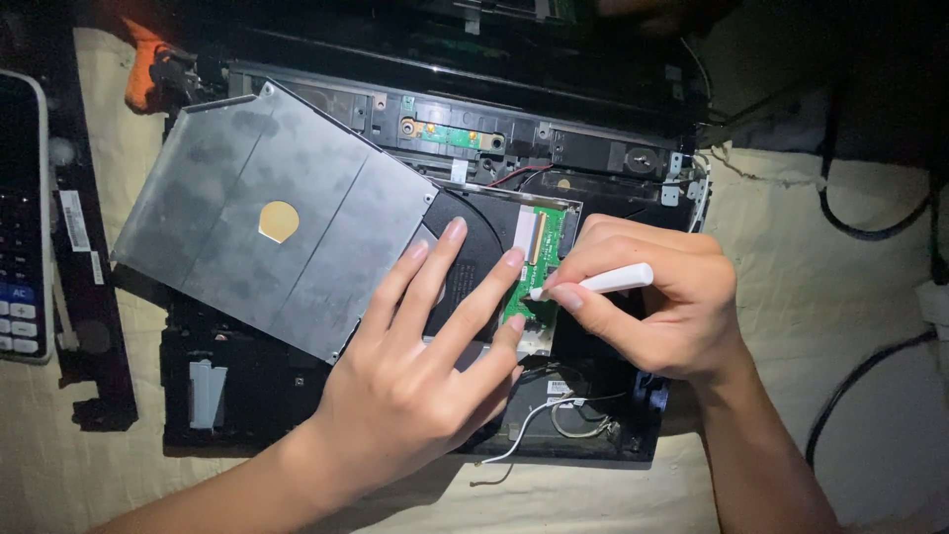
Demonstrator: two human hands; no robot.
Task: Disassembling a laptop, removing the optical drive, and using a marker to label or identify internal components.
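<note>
A grey metal optical drive [267, 218] lies tilted on an opened black laptop chassis [593, 435]. Its black tray end carries a small green circuit board [546, 237]. My left hand [415, 366] lies flat on the black tray with fingers spread, fingertips touching the board's edge. My right hand [652, 297] pinches a thin white tool [605, 283], whose tip rests on the green board near the left fingertips.
A calculator [22, 218] and a black strip [84, 247] lie at the left. An orange tool [146, 61] sits top left. Loose white and black wires [539, 425] curl at the chassis front. Dark cables [860, 376] cross the cream cloth [830, 267] at right.
</note>
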